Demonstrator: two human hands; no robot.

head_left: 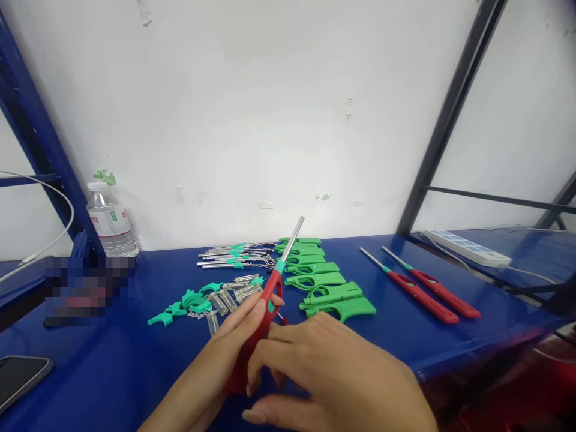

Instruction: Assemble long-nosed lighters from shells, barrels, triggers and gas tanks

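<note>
My left hand [234, 342] is closed around a long-necked lighter [270, 288] with a red body, a teal collar and trigger, and a silver tube pointing up and away. My right hand [333, 372] hovers close beside the lighter's lower body, fingers bent and thumb held apart, with nothing visible between them. Whether its fingertips touch the lighter I cannot tell. Behind the hands lie green lighter casings [330, 279] in a column, silver tubes with wires [225, 264], clear fuel tanks [220, 303] and small teal parts [193, 300].
Two red lighters [418, 294] lie on the blue table [112, 360] to the right. A water bottle [110, 222] stands at the back left, above a phone [22, 378] near the left edge. A white power strip [468, 247] rests beyond the dark post at right.
</note>
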